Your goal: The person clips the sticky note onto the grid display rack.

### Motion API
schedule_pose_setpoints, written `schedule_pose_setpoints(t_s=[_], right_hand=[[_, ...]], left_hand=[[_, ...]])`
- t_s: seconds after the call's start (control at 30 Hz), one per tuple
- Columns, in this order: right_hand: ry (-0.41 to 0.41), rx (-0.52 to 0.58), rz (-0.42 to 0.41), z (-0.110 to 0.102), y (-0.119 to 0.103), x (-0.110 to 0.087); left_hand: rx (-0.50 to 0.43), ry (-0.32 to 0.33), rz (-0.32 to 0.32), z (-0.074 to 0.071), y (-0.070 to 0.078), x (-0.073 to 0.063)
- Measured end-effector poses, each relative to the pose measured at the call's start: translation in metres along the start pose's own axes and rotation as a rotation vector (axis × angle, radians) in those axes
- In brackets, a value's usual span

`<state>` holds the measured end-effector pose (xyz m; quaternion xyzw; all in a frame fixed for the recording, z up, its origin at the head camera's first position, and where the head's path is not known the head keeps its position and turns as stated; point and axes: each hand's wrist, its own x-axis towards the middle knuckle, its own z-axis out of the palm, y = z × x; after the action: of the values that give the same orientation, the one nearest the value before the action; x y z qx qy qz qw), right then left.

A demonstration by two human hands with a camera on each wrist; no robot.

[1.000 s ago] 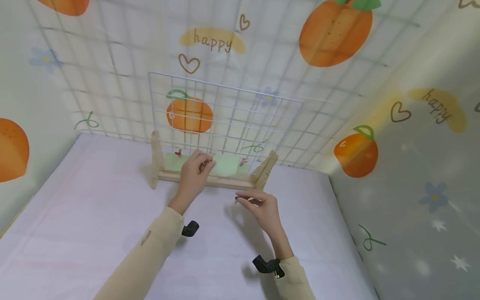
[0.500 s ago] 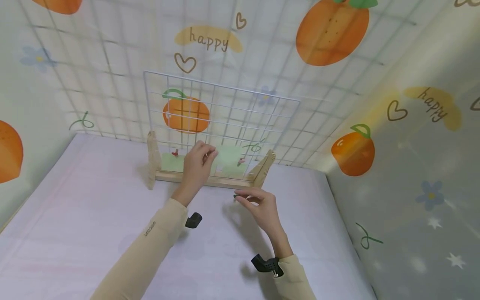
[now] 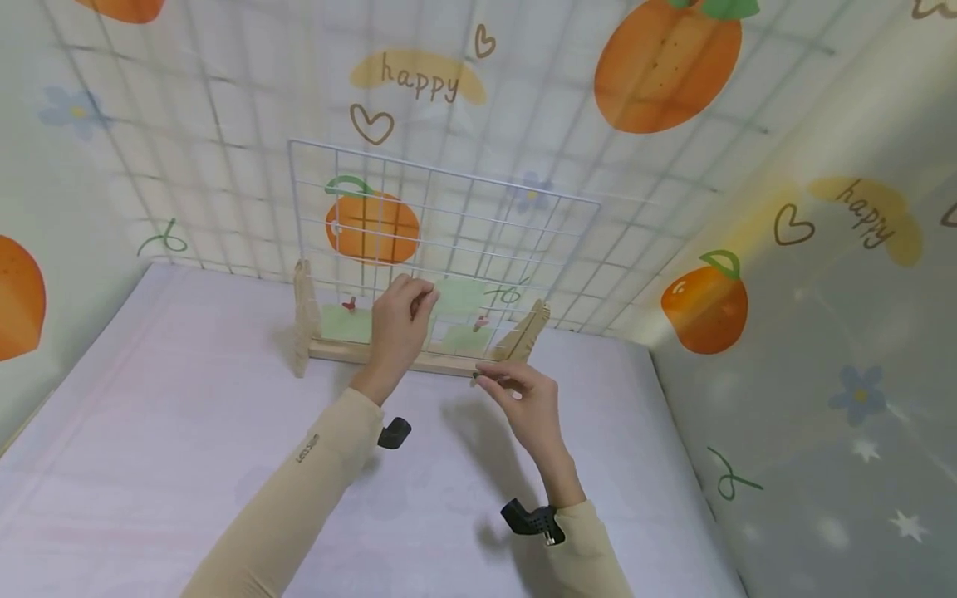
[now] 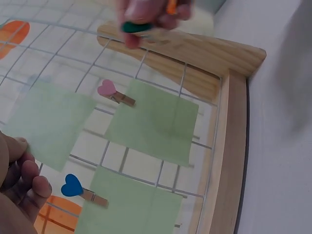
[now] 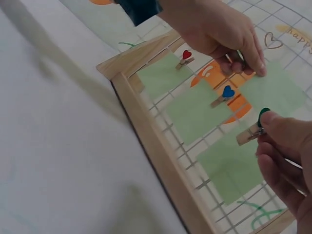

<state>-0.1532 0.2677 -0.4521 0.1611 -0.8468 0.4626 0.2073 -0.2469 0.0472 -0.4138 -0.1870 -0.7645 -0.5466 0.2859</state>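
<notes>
My left hand [image 3: 399, 328] pinches the edge of a pale green paper square [image 4: 51, 124] and holds it up against the white wire grid [image 3: 471, 178]. Between thumb and fingers of my right hand [image 3: 526, 407] is a small wooden clothespin [image 5: 249, 134] with a green top, tilted in front of the grid; a bit of orange also shows at these fingers in the left wrist view. Lower on the grid hang several green squares, held by clothespins with a red heart [image 5: 186, 54], a blue heart [image 4: 73, 185] and a pink heart [image 4: 107, 87].
The grid stands in a wooden frame [image 3: 441, 364] with a slanted foot at each side, on a pale table cover [image 3: 187, 432]. Behind it and to the right hang curtains printed with oranges [image 3: 706, 309]. A larger wire mesh [image 3: 254, 108] shows behind the back curtain.
My left hand has moved up with the green paper, baring more of the lower squares. My right hand has risen slightly toward the grid, still pinching the clothespin.
</notes>
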Motion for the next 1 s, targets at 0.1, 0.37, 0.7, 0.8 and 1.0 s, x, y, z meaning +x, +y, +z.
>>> schedule_pose_setpoints(t_s=[0.1, 0.37, 0.7, 0.8, 1.0], right_hand=[[0.041, -0.036, -0.076, -0.005, -0.009, 0.014], [0.175, -0.085, -0.216, -0.020, -0.043, 0.058], [0.289, -0.110, -0.238, -0.020, -0.066, 0.089], [0.310, -0.097, -0.222, -0.020, -0.062, 0.092], [0.325, -0.093, -0.209, -0.018, -0.059, 0.099]], left_hand=[[-0.016, -0.003, -0.012, 0.000, 0.002, 0.001], [-0.042, 0.017, 0.015, 0.003, 0.002, 0.002], [-0.070, 0.017, 0.028, 0.000, 0.003, 0.002], [-0.077, 0.019, 0.040, 0.001, 0.003, 0.002], [-0.071, 0.035, 0.019, 0.002, 0.003, 0.002]])
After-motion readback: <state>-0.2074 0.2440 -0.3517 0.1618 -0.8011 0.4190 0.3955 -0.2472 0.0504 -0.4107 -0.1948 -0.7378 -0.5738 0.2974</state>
